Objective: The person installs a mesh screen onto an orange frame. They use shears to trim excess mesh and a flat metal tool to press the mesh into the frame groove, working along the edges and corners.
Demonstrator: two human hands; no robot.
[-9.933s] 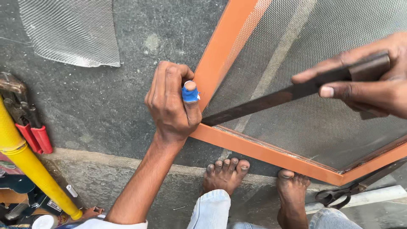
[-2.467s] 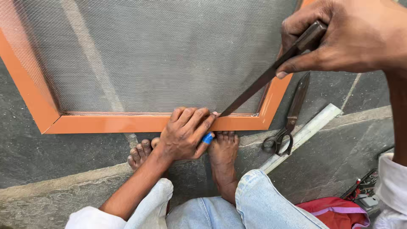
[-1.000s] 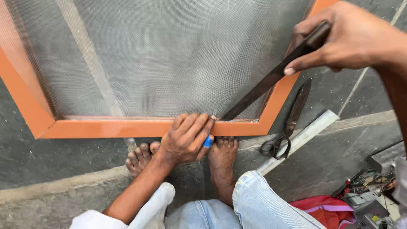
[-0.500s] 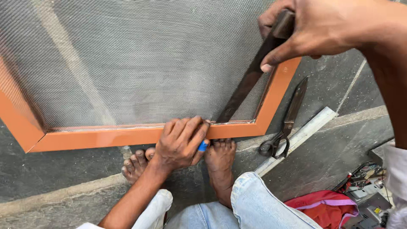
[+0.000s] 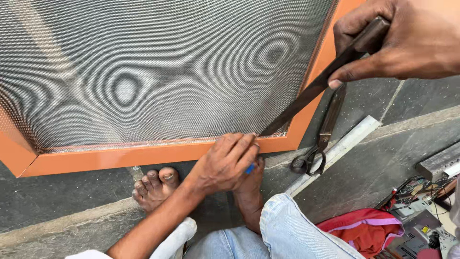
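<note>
My left hand [image 5: 225, 160] has its fingers curled tight around a small blue-tipped tool [image 5: 250, 168], pressed onto the bottom rail of the orange metal frame [image 5: 143, 154] holding grey wire mesh [image 5: 158, 67]. My right hand [image 5: 407, 41] clamps the dark handle of a long flat metal blade [image 5: 306, 98], its tip meeting the frame beside my left fingers. Black-handled scissors [image 5: 318, 139] lie on the stone floor [image 5: 364, 168] just beside a pale metal strip [image 5: 338, 151].

Dark grey stone floor [image 5: 364, 172] with pale joints, daylit; red cloth [image 5: 364, 230] and clutter at lower right corner.
</note>
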